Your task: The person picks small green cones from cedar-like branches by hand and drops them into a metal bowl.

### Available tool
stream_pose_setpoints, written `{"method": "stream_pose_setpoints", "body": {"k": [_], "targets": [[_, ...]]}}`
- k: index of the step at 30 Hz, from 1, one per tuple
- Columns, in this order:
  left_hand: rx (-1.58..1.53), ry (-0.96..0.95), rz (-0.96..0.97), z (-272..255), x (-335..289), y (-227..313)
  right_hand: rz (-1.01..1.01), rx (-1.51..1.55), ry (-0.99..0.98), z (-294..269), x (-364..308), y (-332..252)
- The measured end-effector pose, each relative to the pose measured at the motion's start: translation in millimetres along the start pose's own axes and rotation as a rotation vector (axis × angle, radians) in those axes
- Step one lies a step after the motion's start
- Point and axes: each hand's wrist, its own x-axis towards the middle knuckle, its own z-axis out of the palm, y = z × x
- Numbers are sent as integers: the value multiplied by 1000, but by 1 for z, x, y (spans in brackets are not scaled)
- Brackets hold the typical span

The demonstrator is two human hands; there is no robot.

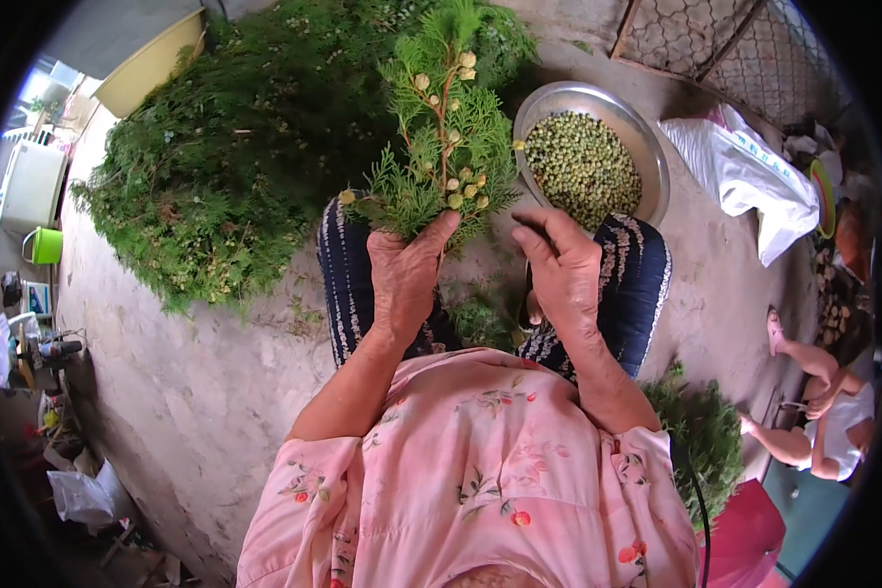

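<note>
My left hand [405, 276] grips the stem of a green conifer sprig [443, 137] that carries small pale round cones and stands upright above my knees. My right hand [562, 267] hovers just to the right of the sprig's base, fingers curled loosely, and I cannot see anything in it. Behind my right hand sits a round metal bowl [647, 137] filled with several small greenish cones. My knees in dark patterned trousers [348, 284] frame both hands.
A large heap of green conifer branches [235, 147] lies on the concrete floor at left and back. Stripped sprigs [706, 431] pile at lower right. A white sack [745, 176] lies right of the bowl. Another person [823, 431] sits at the right edge. A yellow tub [152, 64] stands far left.
</note>
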Motion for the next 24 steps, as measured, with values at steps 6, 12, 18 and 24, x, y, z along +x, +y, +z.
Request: {"method": "stream_pose_setpoints", "body": {"k": [6,12,18,24], "targets": [[51,-50,26,14,-3,-7,-128,111,-11,25,18,2],[36,-86,-17,14,-2,-13,-101,1,-14,24,18,7],[-154,-110,-171,13,-1,-13,327,392,-164,14,14,11],[332,-200,103,14,-4,-8,534,893,-89,-12,17,2]]}}
